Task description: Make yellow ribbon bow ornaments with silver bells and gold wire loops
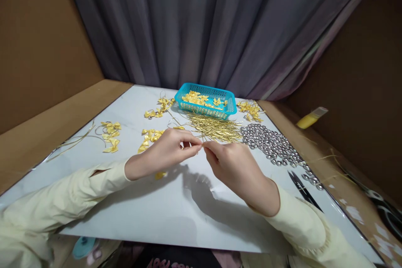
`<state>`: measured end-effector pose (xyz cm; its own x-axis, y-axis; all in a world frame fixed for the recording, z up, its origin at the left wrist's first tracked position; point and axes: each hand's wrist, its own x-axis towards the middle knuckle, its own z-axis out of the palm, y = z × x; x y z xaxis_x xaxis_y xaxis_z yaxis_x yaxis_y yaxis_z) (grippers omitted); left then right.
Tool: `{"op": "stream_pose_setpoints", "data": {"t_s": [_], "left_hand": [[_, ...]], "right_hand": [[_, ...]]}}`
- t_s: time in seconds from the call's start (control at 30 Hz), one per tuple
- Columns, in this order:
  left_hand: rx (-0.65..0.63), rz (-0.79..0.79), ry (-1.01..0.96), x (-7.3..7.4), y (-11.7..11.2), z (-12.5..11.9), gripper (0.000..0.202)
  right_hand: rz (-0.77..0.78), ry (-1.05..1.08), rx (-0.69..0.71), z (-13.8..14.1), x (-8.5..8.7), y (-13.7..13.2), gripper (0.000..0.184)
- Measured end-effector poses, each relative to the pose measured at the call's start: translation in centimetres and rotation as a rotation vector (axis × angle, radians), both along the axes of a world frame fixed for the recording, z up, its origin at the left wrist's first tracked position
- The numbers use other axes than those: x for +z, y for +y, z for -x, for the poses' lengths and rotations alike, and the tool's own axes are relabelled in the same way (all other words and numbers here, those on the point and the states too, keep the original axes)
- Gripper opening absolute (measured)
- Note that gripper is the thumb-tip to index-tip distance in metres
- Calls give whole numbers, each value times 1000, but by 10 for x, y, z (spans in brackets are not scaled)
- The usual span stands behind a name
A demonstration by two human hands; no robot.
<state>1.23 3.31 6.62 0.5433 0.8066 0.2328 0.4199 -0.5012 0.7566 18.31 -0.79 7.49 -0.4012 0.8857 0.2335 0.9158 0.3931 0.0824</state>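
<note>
My left hand [168, 148] and my right hand [237, 165] meet above the middle of the white table, both pinched closed at the fingertips. A thin gold cord [202, 138] shows between the pinching fingers; most of it is hidden by them. Just behind the hands lies a heap of gold cords [216, 127]. Small yellow ribbon bows [152, 135] sit beyond my left wrist, and a single yellow bow [160, 175] is partly covered below it. To the right of my right hand spreads a pile of round silver bells [270, 142].
A blue basket [204, 113] with yellow bows stands at the back. More bows with cords lie at left [110, 136], back left and back right. Black-bladed snips [303, 190] rest near the right edge. A yellow-filled tube [312, 118] and scissors [387, 213] lie off the right side.
</note>
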Motion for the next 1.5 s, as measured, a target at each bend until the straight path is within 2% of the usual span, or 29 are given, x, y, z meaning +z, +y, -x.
{"op": "stream_pose_setpoints", "data": {"t_s": [0.23,0.47,0.67,1.13,1.3,1.5], "left_hand": [[-1,166,-28,11,0,-2,20],[-39,266,15,19,-2,2,25],[-12,372,18,24,-3,0,31],[-93,569,-66,18,1,7,35],[-76,569,-74,21,-2,4,33],[-198,508,-92,19,-1,-1,22]], "right_hand": [[-26,16,1,0,1,1,23],[-54,87,11,-5,0,2,26],[-43,107,-8,-8,6,1,24],[-6,160,-19,-12,13,1,26],[-7,165,-15,-11,12,1,25],[20,173,-1,-10,12,0,23]]}}
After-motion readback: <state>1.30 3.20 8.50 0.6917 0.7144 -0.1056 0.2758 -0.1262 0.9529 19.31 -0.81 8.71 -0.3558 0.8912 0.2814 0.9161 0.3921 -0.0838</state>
